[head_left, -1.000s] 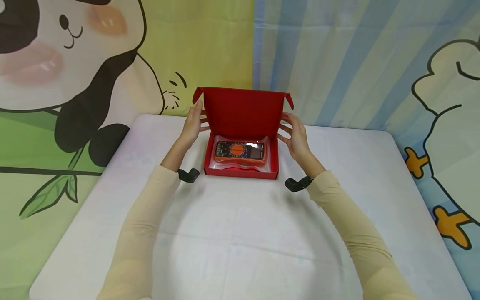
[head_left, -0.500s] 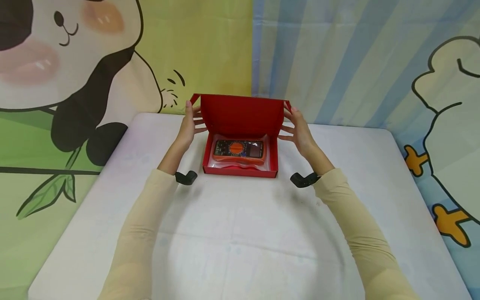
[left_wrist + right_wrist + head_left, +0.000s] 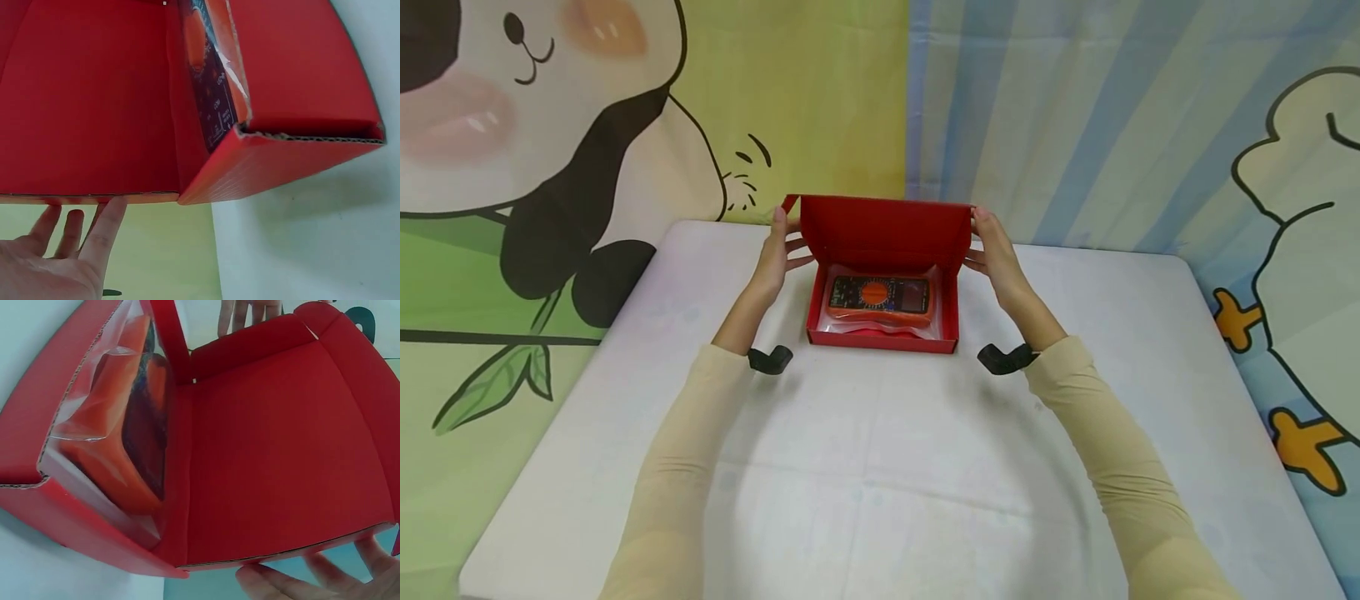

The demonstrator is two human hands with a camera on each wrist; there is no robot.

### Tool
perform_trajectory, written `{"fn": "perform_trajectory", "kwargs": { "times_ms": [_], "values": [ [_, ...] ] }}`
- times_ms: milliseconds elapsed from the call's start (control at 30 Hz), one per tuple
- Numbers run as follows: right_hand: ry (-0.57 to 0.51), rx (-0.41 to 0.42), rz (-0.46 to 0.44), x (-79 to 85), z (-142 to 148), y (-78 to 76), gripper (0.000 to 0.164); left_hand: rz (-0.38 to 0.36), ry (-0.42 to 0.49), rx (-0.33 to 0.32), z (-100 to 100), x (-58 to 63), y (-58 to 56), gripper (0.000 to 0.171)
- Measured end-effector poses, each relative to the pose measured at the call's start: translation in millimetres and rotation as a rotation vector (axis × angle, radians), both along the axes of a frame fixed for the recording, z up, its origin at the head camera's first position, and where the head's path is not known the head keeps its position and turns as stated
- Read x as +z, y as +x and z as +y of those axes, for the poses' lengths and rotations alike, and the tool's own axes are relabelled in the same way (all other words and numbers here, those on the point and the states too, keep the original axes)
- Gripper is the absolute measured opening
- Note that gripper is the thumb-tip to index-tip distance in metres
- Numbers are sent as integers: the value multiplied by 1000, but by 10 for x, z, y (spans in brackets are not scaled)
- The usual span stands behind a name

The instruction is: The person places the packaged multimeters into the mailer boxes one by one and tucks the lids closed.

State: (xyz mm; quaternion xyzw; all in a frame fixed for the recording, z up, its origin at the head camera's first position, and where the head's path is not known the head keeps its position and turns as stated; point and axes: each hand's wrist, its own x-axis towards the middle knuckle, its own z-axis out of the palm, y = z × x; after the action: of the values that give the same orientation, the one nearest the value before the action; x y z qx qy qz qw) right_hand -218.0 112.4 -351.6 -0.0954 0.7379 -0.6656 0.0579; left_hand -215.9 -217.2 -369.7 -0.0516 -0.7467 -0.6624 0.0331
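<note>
A red cardboard box [image 3: 882, 341] sits open on the white table, its lid [image 3: 883, 230] standing almost upright at the back. Inside lies an orange multimeter [image 3: 880, 301] in a clear plastic bag [image 3: 94, 394]. My left hand [image 3: 775, 254] touches the lid's left edge with straight fingers [image 3: 103, 228]. My right hand [image 3: 996, 258] touches the lid's right edge and side flap, its fingers [image 3: 294, 581] lying behind the lid [image 3: 281, 444]. In the left wrist view the lid's inner face [image 3: 87, 94] fills the frame, with the multimeter [image 3: 209, 62] beside it.
The white table [image 3: 880, 483] stretches wide in front of the box. A cartoon-printed curtain [image 3: 1075, 100] hangs close behind the table's far edge. Black wrist mounts [image 3: 771, 360] [image 3: 1003, 358] sit at both cuffs near the box's front corners.
The lid has tipped forward and its top edge sits lower. Both hands have moved up along its side edges, the right hand now at the flap.
</note>
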Motion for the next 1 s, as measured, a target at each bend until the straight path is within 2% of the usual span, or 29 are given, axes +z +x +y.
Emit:
{"fn": "perform_trajectory", "kwargs": {
  "times_ms": [267,533,700,1000],
  "values": [
    [-48,-8,-9,17,-11,-10,66,52,-1,27,21,51,-11,70],
    [-103,-12,-35,62,-42,1,63,17,5,61,41,136,-59,67],
    [-97,-23,-57,64,-38,21,64,20,31,76,26,127,-51,67],
    [-57,-14,-4,42,-33,57,59,69,139,60,-10,67,31,70]
  ]
}}
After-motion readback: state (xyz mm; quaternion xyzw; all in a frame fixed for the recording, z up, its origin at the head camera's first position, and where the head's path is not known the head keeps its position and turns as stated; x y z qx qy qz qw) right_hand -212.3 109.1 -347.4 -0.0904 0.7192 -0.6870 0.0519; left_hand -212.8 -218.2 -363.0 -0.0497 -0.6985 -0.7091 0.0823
